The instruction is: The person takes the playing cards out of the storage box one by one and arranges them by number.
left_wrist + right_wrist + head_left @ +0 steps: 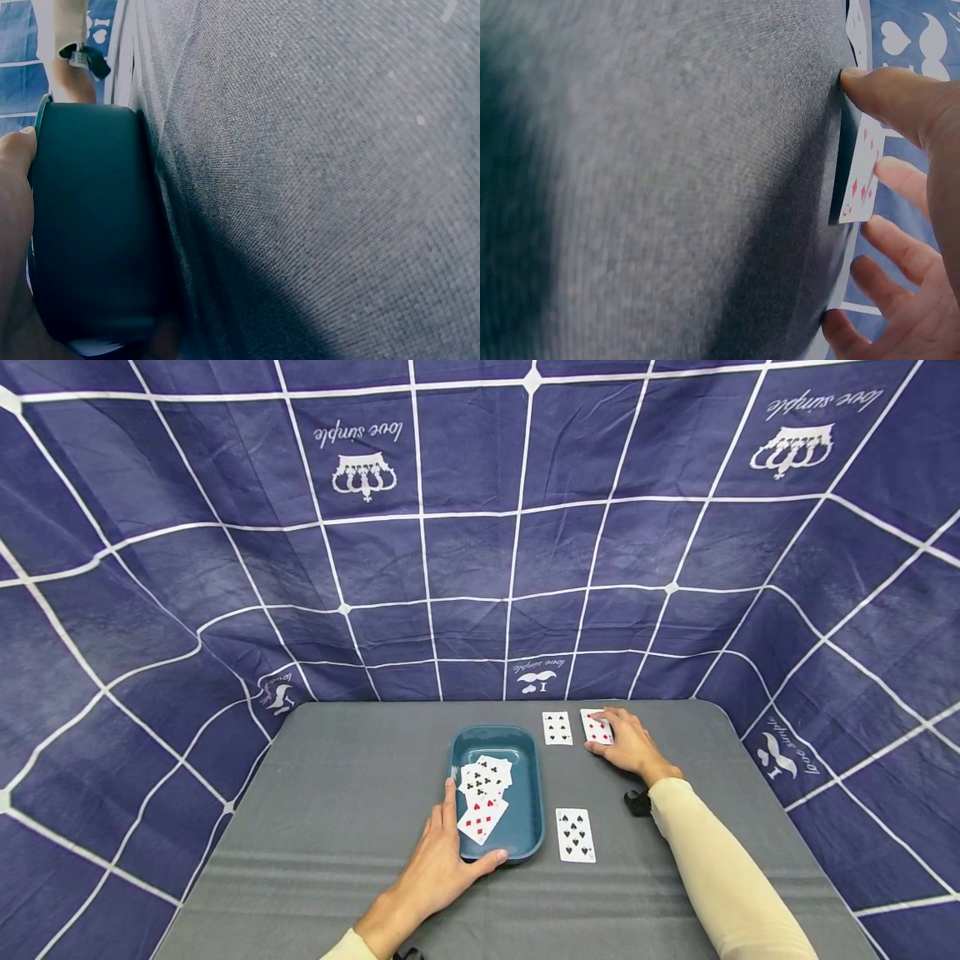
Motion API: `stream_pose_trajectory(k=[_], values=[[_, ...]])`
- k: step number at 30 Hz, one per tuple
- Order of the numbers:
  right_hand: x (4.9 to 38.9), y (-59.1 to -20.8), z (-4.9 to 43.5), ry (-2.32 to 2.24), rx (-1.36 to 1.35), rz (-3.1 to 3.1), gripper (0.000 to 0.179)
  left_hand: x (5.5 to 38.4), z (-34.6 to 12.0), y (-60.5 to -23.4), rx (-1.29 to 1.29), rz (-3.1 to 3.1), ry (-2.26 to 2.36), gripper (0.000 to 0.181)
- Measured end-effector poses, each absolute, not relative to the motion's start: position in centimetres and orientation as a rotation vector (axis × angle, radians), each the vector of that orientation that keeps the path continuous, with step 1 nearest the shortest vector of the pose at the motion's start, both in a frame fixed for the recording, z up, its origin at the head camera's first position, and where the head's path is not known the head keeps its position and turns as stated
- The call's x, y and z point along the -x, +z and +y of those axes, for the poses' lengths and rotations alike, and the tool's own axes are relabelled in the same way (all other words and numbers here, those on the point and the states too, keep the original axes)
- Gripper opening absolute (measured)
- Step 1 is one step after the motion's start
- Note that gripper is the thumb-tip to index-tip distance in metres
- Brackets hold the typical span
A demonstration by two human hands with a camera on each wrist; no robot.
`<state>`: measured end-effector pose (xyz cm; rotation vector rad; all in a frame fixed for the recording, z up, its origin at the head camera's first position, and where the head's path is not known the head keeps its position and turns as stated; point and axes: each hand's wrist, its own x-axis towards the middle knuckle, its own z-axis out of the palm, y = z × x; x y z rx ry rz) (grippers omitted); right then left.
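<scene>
A teal tray [537, 793] sits on the grey table, several playing cards [482, 820] loosely overlapping inside it. My left hand [442, 860] grips its near left corner, with the thumb along the near end and the fingers up the left side. In the left wrist view, the tray's outer wall [94, 217] fills the space beside that hand. At the back right, my right hand [628, 745] holds a red diamond card [597, 731] between thumb and fingers. The right wrist view shows this card [862, 180] with a dark shadow gap under its near edge.
Just left of the diamond card lies a black spade card [557, 728], face up. Another spade card [576, 835] lies closer, right of the tray. A dark blue cloth with white lines [480, 560] hangs behind and beside the grey table [360, 793].
</scene>
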<state>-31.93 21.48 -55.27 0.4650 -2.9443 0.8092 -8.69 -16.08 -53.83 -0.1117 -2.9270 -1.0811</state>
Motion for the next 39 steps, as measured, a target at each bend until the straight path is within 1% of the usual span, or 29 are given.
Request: stream_pose_trajectory(k=[16, 39], values=[[32.35, -55.38, 21.30, 0.874, -0.410, -2.960, 0.069, 8.63, -16.00, -53.76, 0.121, -2.929, -1.071, 0.151], [32.32, -55.55, 21.46, 0.915, -0.415, -2.951, 0.068, 8.65, -16.06, -53.84, 0.106, -2.930, -1.080, 0.151]])
